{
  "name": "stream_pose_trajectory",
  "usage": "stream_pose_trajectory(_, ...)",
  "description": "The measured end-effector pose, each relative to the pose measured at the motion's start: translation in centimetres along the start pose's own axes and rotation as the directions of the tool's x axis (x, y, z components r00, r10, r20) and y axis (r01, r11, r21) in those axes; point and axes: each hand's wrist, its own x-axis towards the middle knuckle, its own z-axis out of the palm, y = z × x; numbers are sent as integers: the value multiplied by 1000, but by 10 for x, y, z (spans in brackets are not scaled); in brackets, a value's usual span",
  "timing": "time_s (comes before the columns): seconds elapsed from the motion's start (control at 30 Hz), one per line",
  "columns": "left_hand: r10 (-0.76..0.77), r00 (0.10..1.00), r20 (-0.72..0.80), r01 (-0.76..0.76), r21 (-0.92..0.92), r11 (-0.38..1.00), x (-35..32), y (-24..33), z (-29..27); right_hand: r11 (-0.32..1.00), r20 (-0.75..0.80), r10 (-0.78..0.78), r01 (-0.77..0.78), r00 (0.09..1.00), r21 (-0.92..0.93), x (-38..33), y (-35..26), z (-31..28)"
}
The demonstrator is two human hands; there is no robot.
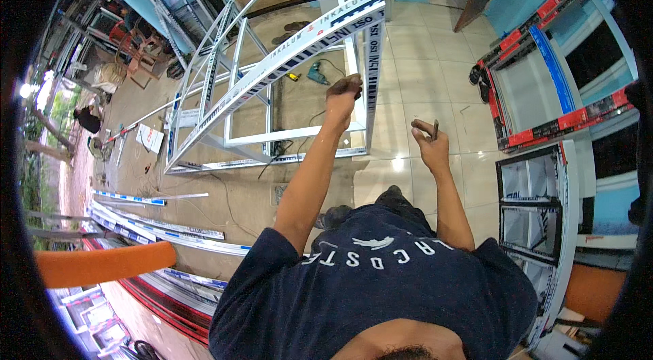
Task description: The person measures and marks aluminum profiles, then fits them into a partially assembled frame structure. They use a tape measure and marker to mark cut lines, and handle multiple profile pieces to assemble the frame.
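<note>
A large aluminium frame (272, 67) of white-wrapped bars stands on the tiled floor in front of me. My left hand (343, 93) is raised to its near corner, fingers curled closed against an upright bar just below the slanting top rail. My right hand (430, 143) is held up apart from the frame, to the right of it, pinching a small thin dark piece (435, 130) between its fingers. My dark blue shirt fills the lower middle of the view.
A green power drill (316, 74) and a cable lie on the floor inside the frame. Long aluminium profiles (156, 231) lie at the left, by an orange bar (102, 265). Framed glass panels (534, 203) and red-wrapped frames (544, 88) lean at the right. A person (88, 118) crouches far left.
</note>
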Motion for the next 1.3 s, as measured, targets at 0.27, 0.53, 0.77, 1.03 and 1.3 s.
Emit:
stream_pose_trajectory(0.27, 264, 945, -193, -184, 352, 918, 18, -2, 26, 994, 325, -104, 103, 940, 20, 83, -28, -2)
stream_pose_trajectory(0.53, 216, 934, -285, -71, 443, 894, 22, 15, 38, 917, 389, -301, 153, 871, 367, 111, -7, 107)
stream_pose_trajectory(0.77, 125, 927, -354, -14, 301, 954, 11, 36, 50, 851, 337, -345, 140, 876, 507, 110, 7, 112)
stream_pose_trajectory(1.03, 18, 955, -297, 71, 288, 955, 17, 29, 45, 903, 344, -261, 102, 902, 417, 108, 6, 113)
stream_pose_trajectory(1.3, 74, 948, -308, 29, 317, 948, 16, 26, 45, 860, 324, -275, 81, 905, 503, 105, 1, 114)
